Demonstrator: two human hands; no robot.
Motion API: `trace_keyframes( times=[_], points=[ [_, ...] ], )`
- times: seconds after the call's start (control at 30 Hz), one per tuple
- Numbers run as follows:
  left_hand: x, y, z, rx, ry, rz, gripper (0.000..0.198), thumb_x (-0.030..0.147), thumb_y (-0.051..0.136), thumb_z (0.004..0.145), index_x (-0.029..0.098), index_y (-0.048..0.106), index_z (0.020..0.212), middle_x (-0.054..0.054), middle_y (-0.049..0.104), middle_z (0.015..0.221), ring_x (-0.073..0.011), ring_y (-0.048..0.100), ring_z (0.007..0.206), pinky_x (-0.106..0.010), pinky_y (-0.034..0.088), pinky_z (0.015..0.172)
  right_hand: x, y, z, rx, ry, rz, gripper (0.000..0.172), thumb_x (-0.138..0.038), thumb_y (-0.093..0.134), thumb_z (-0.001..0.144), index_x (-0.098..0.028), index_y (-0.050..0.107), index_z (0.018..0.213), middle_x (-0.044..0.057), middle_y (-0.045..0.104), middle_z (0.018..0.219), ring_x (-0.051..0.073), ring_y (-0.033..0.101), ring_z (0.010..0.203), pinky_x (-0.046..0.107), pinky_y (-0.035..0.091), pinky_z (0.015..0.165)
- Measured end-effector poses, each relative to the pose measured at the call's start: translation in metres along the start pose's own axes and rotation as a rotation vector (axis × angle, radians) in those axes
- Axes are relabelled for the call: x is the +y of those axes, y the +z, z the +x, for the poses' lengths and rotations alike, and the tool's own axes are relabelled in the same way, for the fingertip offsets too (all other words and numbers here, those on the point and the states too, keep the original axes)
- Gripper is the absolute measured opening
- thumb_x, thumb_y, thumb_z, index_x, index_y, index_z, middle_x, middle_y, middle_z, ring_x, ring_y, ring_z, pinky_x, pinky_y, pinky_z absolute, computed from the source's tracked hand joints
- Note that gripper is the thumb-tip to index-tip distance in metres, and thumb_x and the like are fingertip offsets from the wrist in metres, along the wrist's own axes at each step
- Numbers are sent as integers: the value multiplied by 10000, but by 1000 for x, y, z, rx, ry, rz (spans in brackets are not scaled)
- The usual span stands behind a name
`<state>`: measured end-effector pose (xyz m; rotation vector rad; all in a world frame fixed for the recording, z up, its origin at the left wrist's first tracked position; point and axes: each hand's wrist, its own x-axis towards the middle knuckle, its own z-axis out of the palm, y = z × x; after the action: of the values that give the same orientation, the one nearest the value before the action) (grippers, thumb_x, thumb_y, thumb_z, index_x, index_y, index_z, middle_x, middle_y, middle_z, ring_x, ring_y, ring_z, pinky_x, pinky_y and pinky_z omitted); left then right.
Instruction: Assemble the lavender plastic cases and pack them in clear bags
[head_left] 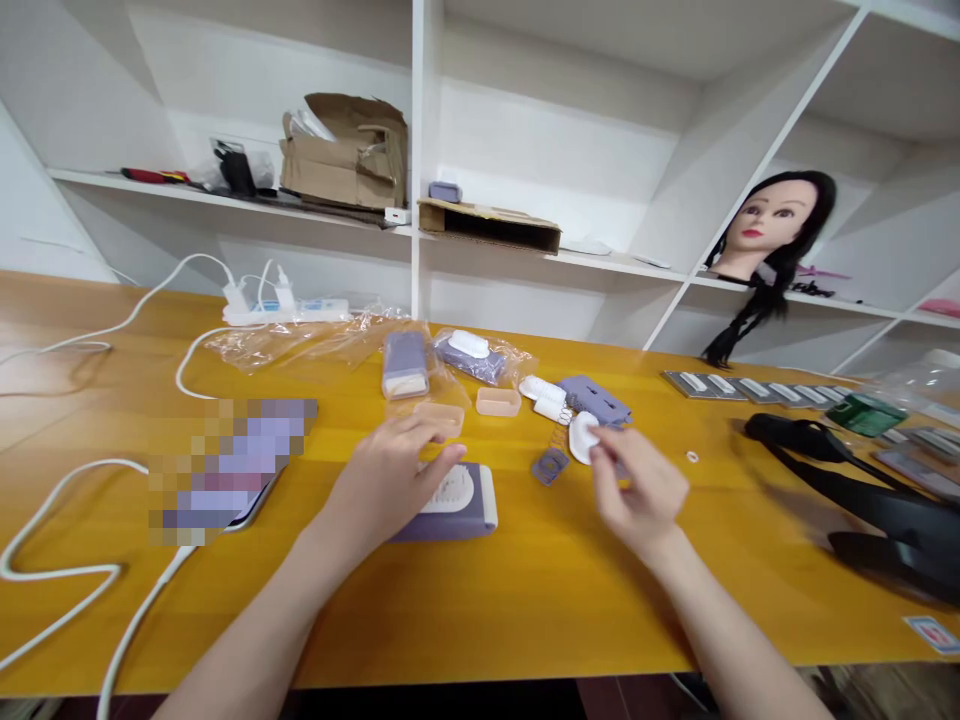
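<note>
Closest to you, your bare forearms cross the near edge of the amber wooden worktop (525,610), the left forearm (247,630) and the right forearm (739,640) angling in toward the middle. Working left to right, a loose white cable (64,570) loops beside a phone (255,505), mostly blurred out, and catching that loop with an elbow could drag the phone across the wood. Your left grip (386,480) is open, its fingers arched palm-down over a lavender plastic case with a white panel (450,530); I cannot tell whether they touch it. A peach plastic tray (439,418) sits just past those fingers, where a careless sweep could knock it. Beyond it lie a coil spring (556,440) and a small lavender grille plate (550,466). Your right grip (641,490) is nearly closed, pinching a curved white plastic shell (582,440) between thumb and fingers; so smooth a piece could slip from a light hold and strike the spring, sending it rolling among the parts. Further right, a tiny white ring (691,457) lies alone, easily brushed away, short of a black fabric strap (862,500).
</note>
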<state>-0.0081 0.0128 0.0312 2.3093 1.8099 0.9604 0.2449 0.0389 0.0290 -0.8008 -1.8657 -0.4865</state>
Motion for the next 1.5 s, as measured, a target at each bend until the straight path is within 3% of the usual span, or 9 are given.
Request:
trace_keyframes(
  times=[0.13,0.23,0.4,0.53,0.67,0.87,1.03,1.3,1.5],
  points=[
    [-3,2,-2,-205,9,85,374,458,389,888,204,663,910,-93,702,952,-264,640,920,-398,461,818,-26,26,2,-659,24,147,292,-101,398,869,-142,638,1030,98,646,841,181,612,730,281,474,655],
    [-5,1,-6,-333,59,104,522,579,451,814,193,607,1128,-128,657,1141,-322,579,1087,-468,411,912,-28,59,13,-890,187,216,351,-90,398,861,-209,646,1078,79,680,941,191,636,837,292,460,754],
    [-11,-3,-9,-480,77,94,827,575,652,623,224,434,1340,-128,526,1337,-343,483,1210,-475,380,968,-10,106,26,-943,227,268,438,-70,460,799,-232,608,1178,64,700,989,196,637,847,286,447,756],
    [-9,-2,-11,-475,136,124,911,407,709,576,242,346,1395,-126,536,1304,-341,519,1155,-465,423,908,-4,115,22,-947,243,298,308,-85,532,752,-200,663,1006,35,673,785,174,594,696,263,419,640],
    [-3,0,-13,-454,143,157,807,330,689,575,211,427,1329,-120,614,1172,-342,569,1055,-462,447,841,-7,99,14,-876,266,297,75,-150,556,781,-186,622,785,32,572,788,166,535,708,282,392,672],
    [-4,-15,-15,-390,112,107,635,350,662,579,213,542,1188,-89,648,1135,-336,596,1032,-437,460,830,-17,65,8,-730,304,333,84,-158,434,838,-211,456,777,15,479,825,159,490,735,285,387,682],
    [-10,-29,-11,-272,48,-1,639,334,661,597,277,507,1215,-24,651,1150,-283,620,996,-379,488,789,-19,54,4,-638,323,363,205,-79,481,689,-228,342,711,-12,451,748,142,443,655,264,367,608],
    [-20,-17,-5,-120,47,132,680,197,585,636,259,433,1296,-64,549,1306,-298,517,1154,-455,409,936,-15,30,16,-617,454,677,691,-67,503,636,-238,341,1285,43,566,1022,194,544,951,330,419,805],
    [-11,-9,-5,-129,153,135,667,149,549,637,260,447,1287,-56,533,1329,-286,473,1211,-445,393,962,-19,36,13,-590,813,1020,519,-260,531,773,-264,370,1266,1,562,870,169,560,798,313,449,732]
  ],
)
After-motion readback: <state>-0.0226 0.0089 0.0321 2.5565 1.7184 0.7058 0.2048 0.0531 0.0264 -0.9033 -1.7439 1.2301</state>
